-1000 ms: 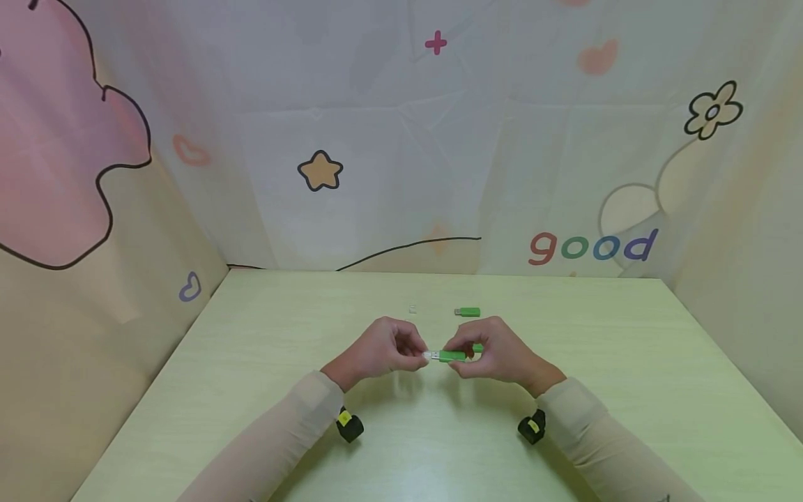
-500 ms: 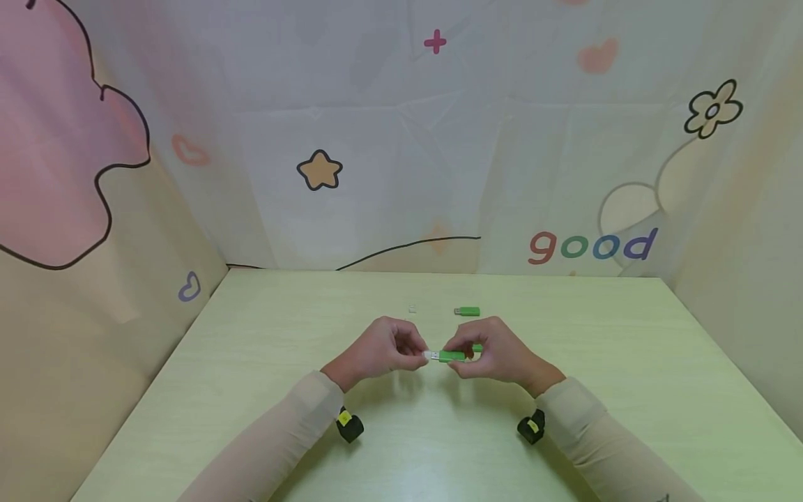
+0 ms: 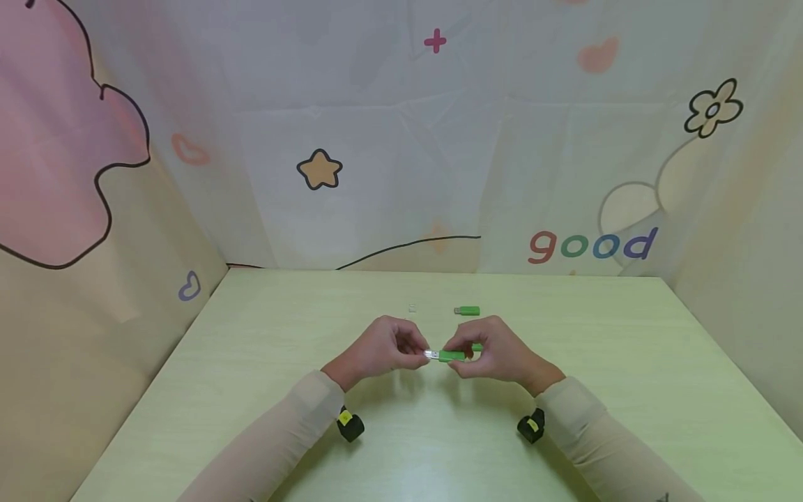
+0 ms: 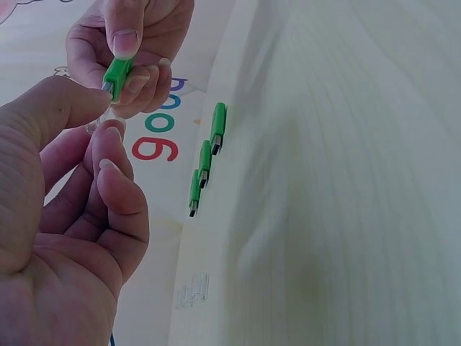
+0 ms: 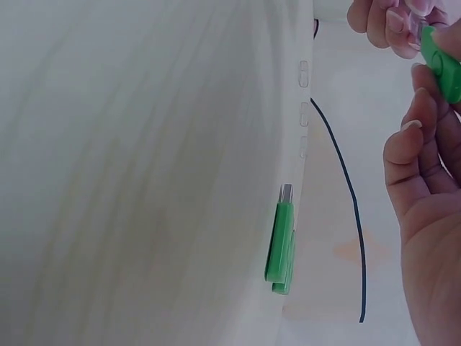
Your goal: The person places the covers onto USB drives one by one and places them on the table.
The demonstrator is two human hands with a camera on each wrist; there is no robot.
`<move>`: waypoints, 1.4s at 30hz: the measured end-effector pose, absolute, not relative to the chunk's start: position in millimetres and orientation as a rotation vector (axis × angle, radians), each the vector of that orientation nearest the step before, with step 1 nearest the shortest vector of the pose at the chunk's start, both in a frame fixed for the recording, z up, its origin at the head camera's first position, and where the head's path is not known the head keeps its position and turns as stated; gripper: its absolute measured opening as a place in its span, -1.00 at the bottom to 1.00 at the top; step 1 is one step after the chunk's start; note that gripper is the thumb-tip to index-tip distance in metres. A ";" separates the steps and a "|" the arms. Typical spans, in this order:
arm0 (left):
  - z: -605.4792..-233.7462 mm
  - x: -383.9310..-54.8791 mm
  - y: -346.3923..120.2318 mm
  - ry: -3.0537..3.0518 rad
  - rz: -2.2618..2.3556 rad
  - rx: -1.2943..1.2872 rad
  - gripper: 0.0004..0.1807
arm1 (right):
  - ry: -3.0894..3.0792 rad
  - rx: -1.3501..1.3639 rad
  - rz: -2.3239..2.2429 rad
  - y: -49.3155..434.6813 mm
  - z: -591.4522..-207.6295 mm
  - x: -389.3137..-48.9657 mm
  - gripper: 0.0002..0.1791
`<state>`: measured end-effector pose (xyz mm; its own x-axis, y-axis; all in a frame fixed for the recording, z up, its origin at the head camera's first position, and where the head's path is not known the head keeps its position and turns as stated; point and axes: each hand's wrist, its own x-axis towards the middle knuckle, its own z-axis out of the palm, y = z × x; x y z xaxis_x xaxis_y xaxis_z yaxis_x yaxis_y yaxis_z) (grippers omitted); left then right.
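Observation:
In the head view, my left hand (image 3: 392, 346) and right hand (image 3: 498, 351) meet over the middle of the table. The right hand pinches a green USB stick (image 3: 452, 356) between thumb and fingers, its metal plug toward the left hand. A small clear cap (image 5: 415, 30) is pinched in the left fingertips, right at the plug's end; the fingers hide part of it. More green USB sticks lie on the table: one nearest in the left wrist view (image 4: 219, 126), another beyond it (image 4: 204, 162) and a third farther along (image 4: 194, 191).
Loose clear caps (image 5: 303, 73) lie in a row toward the table's back, left of the green sticks. A printed cloth (image 3: 376, 139) hangs behind the pale table (image 3: 270, 314). Each wrist wears a small black camera (image 3: 350, 427).
Both hands stay almost where they were. At the left fingertips the tip of the plug end looks clearer and shinier than before. The things on the table have not moved.

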<state>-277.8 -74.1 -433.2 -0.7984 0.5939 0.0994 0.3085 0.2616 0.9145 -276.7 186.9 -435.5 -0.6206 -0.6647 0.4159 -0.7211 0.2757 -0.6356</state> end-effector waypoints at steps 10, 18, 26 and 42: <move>-432.6 -276.9 -73.6 2.262 1.554 0.836 -0.88 | -2.414 1.349 1.283 185.2 -431.9 -273.4 -0.78; -431.5 -274.1 -72.7 2.264 1.551 0.855 -0.91 | -2.409 1.359 1.304 175.8 -417.3 -262.6 -0.80; -431.2 -274.1 -73.6 2.276 1.545 0.865 -0.92 | -2.390 1.377 1.249 178.9 -432.0 -275.0 -0.78; -434.8 -276.4 -76.1 2.305 1.523 0.893 -0.89 | -2.350 1.462 1.202 178.1 -432.7 -278.8 -0.80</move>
